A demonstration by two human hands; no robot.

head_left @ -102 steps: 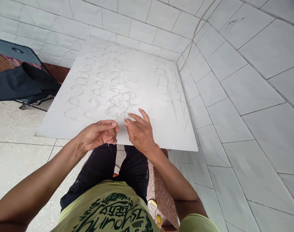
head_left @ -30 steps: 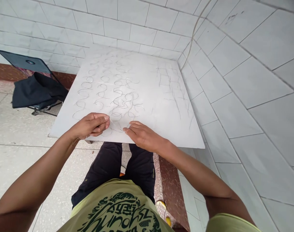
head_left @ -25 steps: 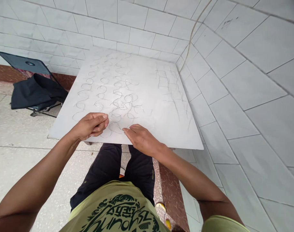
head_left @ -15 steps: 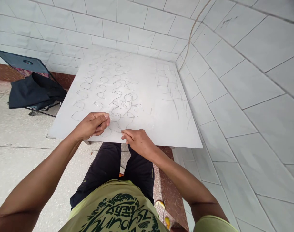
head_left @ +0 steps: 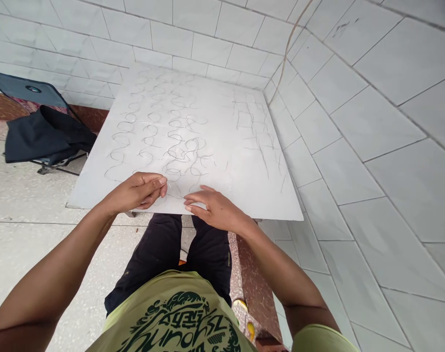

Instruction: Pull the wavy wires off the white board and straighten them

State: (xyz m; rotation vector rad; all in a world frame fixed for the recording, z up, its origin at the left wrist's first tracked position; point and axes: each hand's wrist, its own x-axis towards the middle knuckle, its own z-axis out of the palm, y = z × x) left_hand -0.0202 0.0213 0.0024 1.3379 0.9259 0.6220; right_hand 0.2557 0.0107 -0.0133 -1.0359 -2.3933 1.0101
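A white board [head_left: 222,176] lies in front of me, covered with several thin curled strands [head_left: 178,146] laid in rows and straighter strands [head_left: 261,142] on its right side. My left hand [head_left: 137,191] hovers over the board's near edge with its fingertips pinched together on a fine strand. My right hand [head_left: 213,208] rests at the near edge beside it, fingers pressed close together and pinching the same fine strand, which is barely visible between the two hands.
A tiled wall [head_left: 372,122] runs close along the board's right side, another behind it. A thin cable [head_left: 286,54] hangs down the corner. A folding chair with dark cloth [head_left: 42,132] stands on the floor at left. My knees are under the board's near edge.
Both hands dropped from just above the near edge onto the board. My right hand went from spread fingers to fingers drawn together near the left hand's pinch. The view shifted slightly.
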